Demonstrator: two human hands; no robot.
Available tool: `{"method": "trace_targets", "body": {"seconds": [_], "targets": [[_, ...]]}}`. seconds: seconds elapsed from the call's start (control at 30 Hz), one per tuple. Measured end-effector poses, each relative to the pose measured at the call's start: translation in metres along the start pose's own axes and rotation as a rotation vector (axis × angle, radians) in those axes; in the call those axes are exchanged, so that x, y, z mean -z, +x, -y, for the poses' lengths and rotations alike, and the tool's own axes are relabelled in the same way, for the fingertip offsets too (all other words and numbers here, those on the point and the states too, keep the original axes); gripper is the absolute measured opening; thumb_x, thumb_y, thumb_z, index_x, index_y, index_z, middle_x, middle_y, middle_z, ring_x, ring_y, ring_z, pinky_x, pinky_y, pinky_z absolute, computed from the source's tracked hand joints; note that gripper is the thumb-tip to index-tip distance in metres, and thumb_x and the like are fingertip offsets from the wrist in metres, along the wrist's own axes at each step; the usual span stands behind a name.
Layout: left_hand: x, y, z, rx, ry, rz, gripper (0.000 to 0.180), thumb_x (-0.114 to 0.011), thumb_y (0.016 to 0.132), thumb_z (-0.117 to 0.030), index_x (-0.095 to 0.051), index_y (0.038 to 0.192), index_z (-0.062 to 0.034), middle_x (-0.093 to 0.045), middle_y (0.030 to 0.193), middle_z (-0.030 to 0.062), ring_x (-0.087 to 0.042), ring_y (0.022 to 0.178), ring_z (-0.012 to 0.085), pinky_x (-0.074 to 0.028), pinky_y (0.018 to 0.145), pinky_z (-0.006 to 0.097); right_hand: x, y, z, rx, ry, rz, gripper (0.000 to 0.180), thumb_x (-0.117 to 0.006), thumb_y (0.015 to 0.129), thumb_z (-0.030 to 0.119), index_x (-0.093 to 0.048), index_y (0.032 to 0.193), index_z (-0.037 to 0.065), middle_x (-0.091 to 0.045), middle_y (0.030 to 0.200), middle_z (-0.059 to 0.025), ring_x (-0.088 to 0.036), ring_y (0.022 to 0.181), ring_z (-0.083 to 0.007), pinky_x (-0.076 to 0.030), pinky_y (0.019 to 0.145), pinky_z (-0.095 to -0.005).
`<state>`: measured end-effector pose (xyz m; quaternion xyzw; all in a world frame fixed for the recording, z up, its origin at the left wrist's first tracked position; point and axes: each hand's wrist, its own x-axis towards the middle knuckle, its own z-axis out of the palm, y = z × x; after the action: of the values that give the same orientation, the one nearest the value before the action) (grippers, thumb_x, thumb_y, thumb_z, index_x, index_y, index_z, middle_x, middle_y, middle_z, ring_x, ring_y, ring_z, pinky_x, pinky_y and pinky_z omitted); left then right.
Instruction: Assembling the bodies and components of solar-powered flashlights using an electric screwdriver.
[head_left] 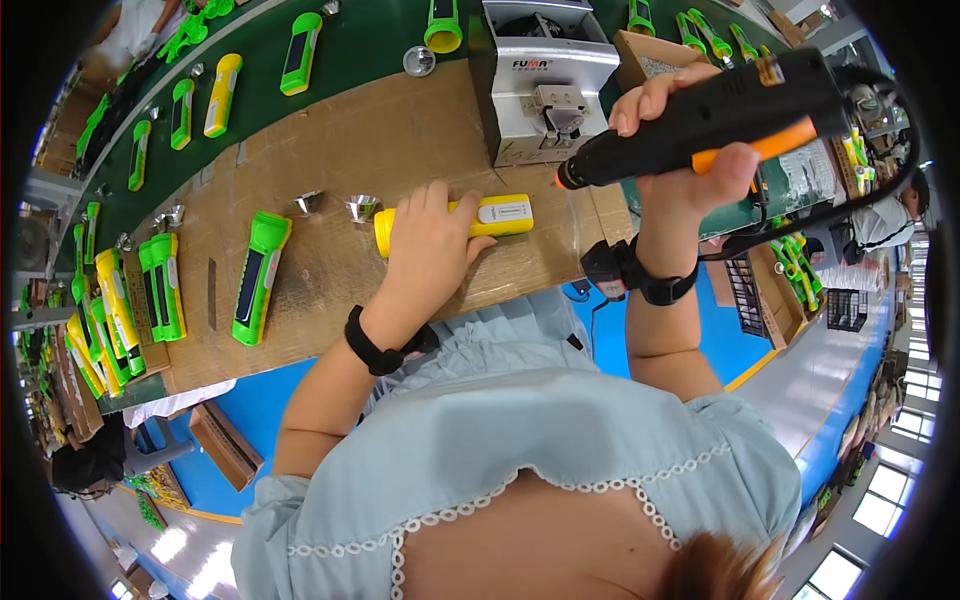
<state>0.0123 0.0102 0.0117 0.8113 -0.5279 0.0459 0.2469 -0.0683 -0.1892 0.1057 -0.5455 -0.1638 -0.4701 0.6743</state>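
Note:
My left hand (pixel 428 240) is closed over a yellow flashlight (pixel 510 214) that lies on its side on the cardboard sheet (pixel 330 150). Its pale labelled side faces up. Raised at the right, my right hand (pixel 690 150) grips a black electric screwdriver (pixel 715 115) with an orange lever; its orange tip points left, apart from the flashlight. A cable runs from its rear end. Two silver reflector cups (pixel 361 208) lie left of my left hand. Farther left rests a green flashlight (pixel 262 278).
A grey metal machine (pixel 548 90) stands beyond my hands, beside a cardboard box of small parts (pixel 650 62). Green and yellow flashlights (pixel 222 95) line the green bench (pixel 270 110), with more clustered at the left (pixel 118 310). The screwdriver's black cable (pixel 850 215) loops at the right.

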Motion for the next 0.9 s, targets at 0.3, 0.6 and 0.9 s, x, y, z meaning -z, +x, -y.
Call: {"method": "trace_targets", "body": {"seconds": [0.3,0.6,0.9], "targets": [[0.004,0.001,-0.001,-0.002,-0.063,0.075,0.041,-0.074,0.067,-0.021,-0.061,0.103,-0.0046,-0.055,0.1,0.0128,-0.054,0.091,0.0327,-0.043,0.078,0.04,0.01,0.034,-0.02,0.187,-0.284,-0.103,0.054,-0.065,0.08,0.045,-0.051,0.097,-0.004,-0.057,0.073,-0.0156,-0.058,0.061,-0.0252,-0.051,0.056,-0.035],[0.017,0.013,0.027,-0.095,-0.2,0.303,0.025,-0.062,0.08,-0.02,-0.061,0.098,-0.0028,-0.058,0.09,0.0148,-0.056,0.087,0.0341,-0.045,0.076,0.042,-0.012,0.02,-0.001,-0.128,-0.399,-0.071,0.063,-0.056,0.078,0.059,-0.05,0.095,-0.002,-0.053,0.073,-0.0113,-0.055,0.062,-0.0239,-0.047,0.058,-0.0334],[-0.012,0.022,0.025,0.023,0.055,0.029,0.016,-0.052,0.088,-0.02,-0.055,0.085,-0.0047,-0.054,0.079,0.0133,-0.056,0.075,0.0314,-0.047,0.065,0.042,-0.023,-0.035,0.014,-0.273,-0.284,-0.005,0.083,-0.05,0.068,0.079,-0.042,0.105,0.005,-0.05,0.08,-0.0099,-0.054,0.065,-0.0229,-0.046,0.063,-0.0372]]}}
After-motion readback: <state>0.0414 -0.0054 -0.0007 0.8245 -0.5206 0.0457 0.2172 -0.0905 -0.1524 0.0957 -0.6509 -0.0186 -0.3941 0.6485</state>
